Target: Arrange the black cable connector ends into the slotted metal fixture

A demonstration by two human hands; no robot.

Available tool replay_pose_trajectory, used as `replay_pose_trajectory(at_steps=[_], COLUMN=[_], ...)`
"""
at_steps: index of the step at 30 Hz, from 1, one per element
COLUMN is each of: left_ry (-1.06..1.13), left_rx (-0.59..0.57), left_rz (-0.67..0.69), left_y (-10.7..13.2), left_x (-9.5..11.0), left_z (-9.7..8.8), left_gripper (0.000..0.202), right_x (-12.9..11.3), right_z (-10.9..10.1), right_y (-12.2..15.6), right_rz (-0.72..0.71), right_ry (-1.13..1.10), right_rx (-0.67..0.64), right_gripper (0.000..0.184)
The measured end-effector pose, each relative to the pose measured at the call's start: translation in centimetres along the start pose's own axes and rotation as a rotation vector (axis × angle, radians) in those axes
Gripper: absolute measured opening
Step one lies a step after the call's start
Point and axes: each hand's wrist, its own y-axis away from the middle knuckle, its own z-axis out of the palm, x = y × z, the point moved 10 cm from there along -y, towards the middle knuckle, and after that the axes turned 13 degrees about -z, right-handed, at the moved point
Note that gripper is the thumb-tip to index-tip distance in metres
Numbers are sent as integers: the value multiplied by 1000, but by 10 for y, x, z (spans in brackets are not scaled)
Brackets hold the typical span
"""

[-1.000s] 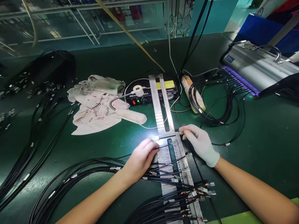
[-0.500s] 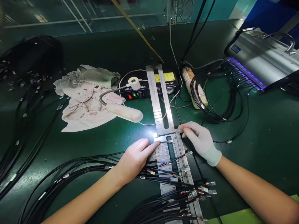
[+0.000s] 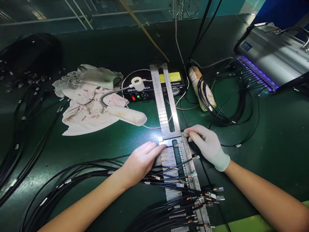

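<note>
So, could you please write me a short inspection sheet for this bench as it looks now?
Surface: dark green mat.
Job's things: slotted metal jig; black cable laid across it; more connector ends lower down.
Clutter: printed cloth, gooseneck lamp, black control box, wrapped roll.
Hands: left hand, bare, presses the cable; right hand, gloved, pinches at the jig's edge.
Cables: bundle lower left; coil right.
Surroundings: UV-lit machine.
</note>
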Motion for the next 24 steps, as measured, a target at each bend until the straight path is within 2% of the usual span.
replay_pose_trajectory(at_steps=[4,8,10,17,21,24], left_ry=[105,-82,-169,-261,-34,164], left_rx=[0,127,151,51,-80,-149], left_rz=[-52,-36,-38,-100,-135,-203], left_y=[-3,4,9,22,34,44], left_x=[-5,-1,-1,-4,8,12], left_z=[-4,-15,-15,2,5,4], left_gripper=[25,37,42,49,52,40], right_x=[0,1,2,0,-2,-6], right_z=[1,1,1,2,1,2], right_y=[-1,0,0,-1,-1,-1], right_rz=[-9,0,3,-6,-10,-40], right_ry=[12,14,19,49,42,49], right_rx=[-11,-20,-23,-31,-26,-44], right_gripper=[19,19,19,19,19,20])
